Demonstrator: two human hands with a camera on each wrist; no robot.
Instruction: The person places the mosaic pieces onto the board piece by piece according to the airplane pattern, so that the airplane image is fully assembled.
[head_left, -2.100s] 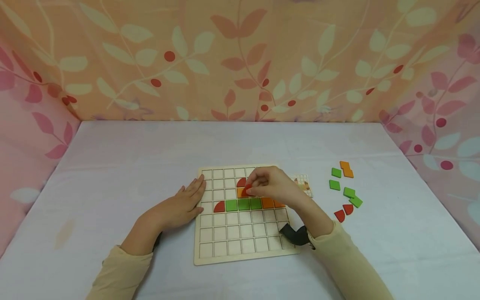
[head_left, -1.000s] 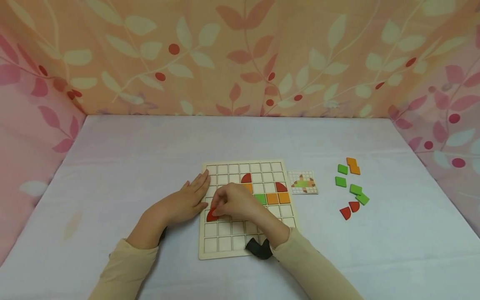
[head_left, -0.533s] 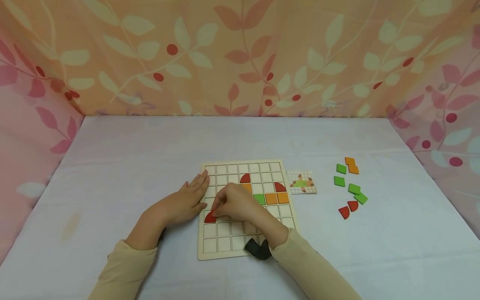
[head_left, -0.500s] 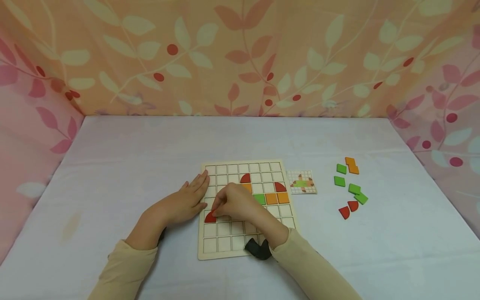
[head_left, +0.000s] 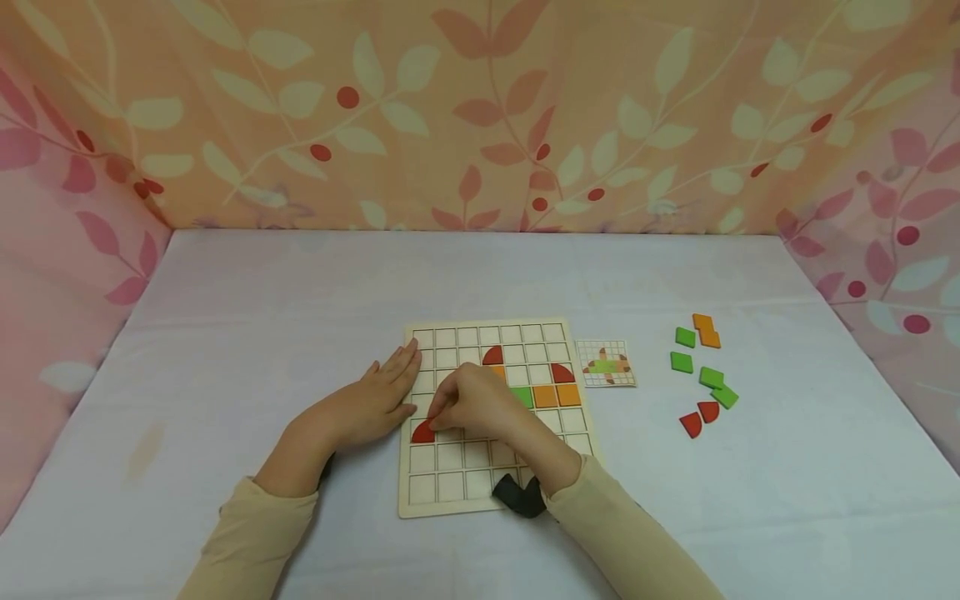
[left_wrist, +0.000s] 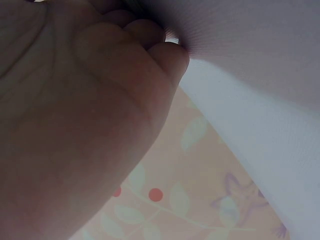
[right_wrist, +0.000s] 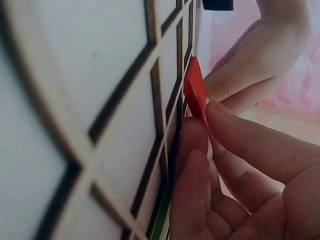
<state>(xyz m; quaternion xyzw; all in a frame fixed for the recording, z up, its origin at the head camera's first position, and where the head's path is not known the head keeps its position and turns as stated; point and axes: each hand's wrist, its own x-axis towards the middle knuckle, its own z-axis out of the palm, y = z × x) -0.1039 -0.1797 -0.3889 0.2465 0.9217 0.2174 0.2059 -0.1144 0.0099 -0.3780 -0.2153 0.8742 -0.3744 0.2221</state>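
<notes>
A wooden grid board (head_left: 442,502) lies on the white cloth. My right hand (head_left: 480,404) reaches over it, thumb and fingertips pinching a red quarter-circle tile (head_left: 423,432) at a cell near the board's left edge. In the right wrist view that red tile (right_wrist: 195,87) stands between the fingertips, right at the grid. My left hand (head_left: 367,408) lies with straight fingers along the board's left edge. On the board also sit red quarter-circles (head_left: 492,356), orange squares (head_left: 545,396) and a green square (head_left: 521,397); my right hand hides the cells beneath it.
A small pattern card (head_left: 606,363) lies at the board's right side. Farther right are loose green tiles (head_left: 682,362), two orange tiles (head_left: 703,323) and two red quarter-circles (head_left: 691,425). A black strap (head_left: 517,496) hangs from my right wrist over the board's front edge.
My right hand has moved left and nearer over the board with a red quarter-circle, uncovering the card and right-hand cells. Over the last second it has barely moved. My left hand stays put.
</notes>
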